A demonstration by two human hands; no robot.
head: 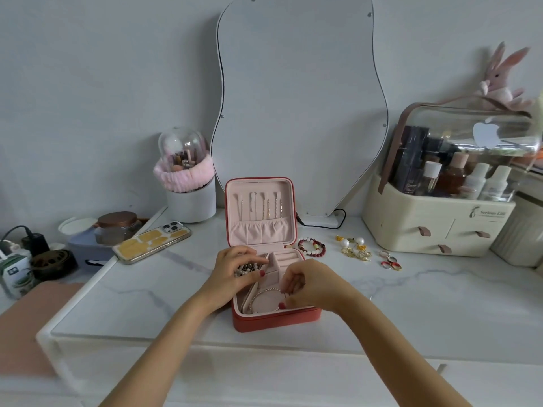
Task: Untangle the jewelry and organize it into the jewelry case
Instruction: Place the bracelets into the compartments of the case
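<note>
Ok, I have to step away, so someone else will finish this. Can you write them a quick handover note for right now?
Left hand holds a dark-and-pearl beaded bracelet over the open jewelry case.
Right hand pinches a thin silver bangle in the front compartment.
Done: chains hang in the lid.
Left: the red beaded bracelet, pearl-and-gold earrings and rings, all on the table to the right of the case.
</note>
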